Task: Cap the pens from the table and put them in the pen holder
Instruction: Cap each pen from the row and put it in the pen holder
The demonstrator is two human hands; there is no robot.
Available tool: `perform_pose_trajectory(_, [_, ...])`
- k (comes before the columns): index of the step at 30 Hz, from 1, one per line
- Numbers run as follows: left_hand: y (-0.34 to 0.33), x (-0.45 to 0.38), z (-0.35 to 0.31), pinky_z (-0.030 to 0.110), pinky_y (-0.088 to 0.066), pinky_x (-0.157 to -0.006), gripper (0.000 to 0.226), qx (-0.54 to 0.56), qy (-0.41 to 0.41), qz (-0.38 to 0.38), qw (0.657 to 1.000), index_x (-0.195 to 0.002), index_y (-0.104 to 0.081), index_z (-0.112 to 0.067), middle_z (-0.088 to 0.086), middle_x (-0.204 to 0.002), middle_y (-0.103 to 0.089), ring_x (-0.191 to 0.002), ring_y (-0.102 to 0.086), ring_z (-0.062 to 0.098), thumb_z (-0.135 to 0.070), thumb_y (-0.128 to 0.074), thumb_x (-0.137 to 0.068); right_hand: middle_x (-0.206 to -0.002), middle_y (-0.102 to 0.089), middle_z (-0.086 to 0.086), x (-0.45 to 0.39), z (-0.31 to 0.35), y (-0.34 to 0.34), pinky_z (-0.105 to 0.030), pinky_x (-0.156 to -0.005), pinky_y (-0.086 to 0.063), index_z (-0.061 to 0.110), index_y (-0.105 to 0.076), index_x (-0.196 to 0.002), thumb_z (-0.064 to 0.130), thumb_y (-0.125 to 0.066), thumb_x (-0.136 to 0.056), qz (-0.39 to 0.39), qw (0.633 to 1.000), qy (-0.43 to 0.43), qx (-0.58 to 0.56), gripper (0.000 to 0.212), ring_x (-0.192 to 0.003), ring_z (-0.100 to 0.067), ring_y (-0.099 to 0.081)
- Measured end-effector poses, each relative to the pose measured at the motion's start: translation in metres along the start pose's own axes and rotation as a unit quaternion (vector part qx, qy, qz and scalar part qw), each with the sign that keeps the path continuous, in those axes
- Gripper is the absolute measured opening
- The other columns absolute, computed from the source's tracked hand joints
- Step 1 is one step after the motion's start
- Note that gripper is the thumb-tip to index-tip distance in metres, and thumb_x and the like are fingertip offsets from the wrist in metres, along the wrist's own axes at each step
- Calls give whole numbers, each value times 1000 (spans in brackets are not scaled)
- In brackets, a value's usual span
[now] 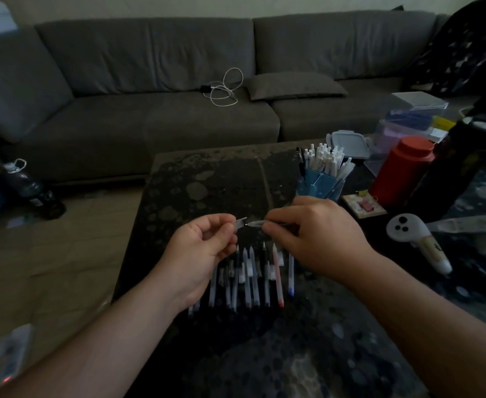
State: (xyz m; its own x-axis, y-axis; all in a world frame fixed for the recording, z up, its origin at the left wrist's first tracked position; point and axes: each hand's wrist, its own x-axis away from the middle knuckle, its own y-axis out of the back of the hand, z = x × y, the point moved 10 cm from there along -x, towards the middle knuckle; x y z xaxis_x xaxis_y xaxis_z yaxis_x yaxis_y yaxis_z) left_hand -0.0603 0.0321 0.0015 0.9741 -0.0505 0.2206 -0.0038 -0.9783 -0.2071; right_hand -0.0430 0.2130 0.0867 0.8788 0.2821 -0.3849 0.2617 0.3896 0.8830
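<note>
Two hands meet above the dark mottled table [207,179]. At the left, the left hand [198,254] pinches a small translucent cap [241,223] between thumb and fingertips, its open end facing right. Just beside it, the right hand [313,237] grips a clear-barrelled pen [257,224], tip pointing at the cap, the two almost touching. Beneath the hands lies a row of uncapped pens [249,278], frosted barrels side by side, tips pointing away, one red, one blue-ended. Farther right, a blue pen holder [319,185] stands upright, crowded with white-capped pens.
</note>
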Motion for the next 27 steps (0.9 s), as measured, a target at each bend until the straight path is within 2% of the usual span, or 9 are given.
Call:
perform_pose_trajectory(3, [-2, 2, -2, 24, -59, -75, 16, -26, -14, 7, 1000, -103, -76, -12, -2, -81, -75, -77, -70, 10, -2, -64, -99, -84, -56, 14, 0, 2, 0, -28, -56, -49, 46, -74, -108, 62, -45, -98, -2, 1000, 1, 6, 34, -72, -4, -55])
perform_pose_trajectory(6, [-3, 5, -6, 23, -58, -75, 15, -74, -35, 1, 997, -104, -77, -15, -2, -84, -77, -79, -71, 10, -5, -69, -97, -83, -56, 14, 0, 2, -1, -26, -55, -46, 46, -73, -108, 62, -44, -97, 4, 1000, 3, 13, 35, -70, -3, -54])
perform_pose_trajectory(12, [-11, 6, -20, 26, -60, -77, 12, -130, -86, -11, 988, -104, -78, -19, -1, -87, -80, -80, -75, 10, -14, -68, -100, -89, -63, 14, 1, 10, 9, -32, -60, -56, 37, -72, -114, 54, -51, -98, -22, 999, 27, 11, 31, -74, -6, -60])
perform_pose_trajectory(16, [-21, 0, -46, 32, -63, -80, 12, -154, -132, -18, 979, -97, -79, -23, -1, -87, -80, -84, -76, 14, -14, -71, -98, -88, -64, 15, -1, 4, 25, -30, -59, -56, 35, -66, -105, 54, -55, -97, -58, 998, 3, 7, 23, -74, -4, -60])
perform_pose_trajectory(20, [-33, -3, -59, 34, -63, -79, 18, -175, -166, -26, 970, -89, -79, -26, -2, -84, -79, -83, -76, 16, -11, -73, -96, -85, -67, 16, -1, -4, 35, -33, -59, -57, 37, -68, -99, 56, -56, -93, -86, 996, -31, -4, 24, -74, -4, -63])
perform_pose_trajectory(24, [-42, -2, -70, 34, -64, -82, 22, -198, -222, -40, 954, -86, -78, -29, -5, -82, -78, -80, -75, 10, -8, -77, -92, -83, -65, 17, -3, -19, 26, -34, -64, -58, 45, -62, -93, 51, -65, -94, -55, 989, -123, -68, 7, -75, -2, -62])
perform_pose_trajectory(27, [-48, 1, -89, 33, -63, -82, 19, -208, -268, -25, 940, -88, -78, -31, -9, -85, -78, -84, -75, 9, -12, -79, -91, -84, -66, 13, -3, -25, 23, -31, -66, -58, 40, -62, -88, 39, -71, -95, -69, 969, -151, -185, 11, -75, -4, -64])
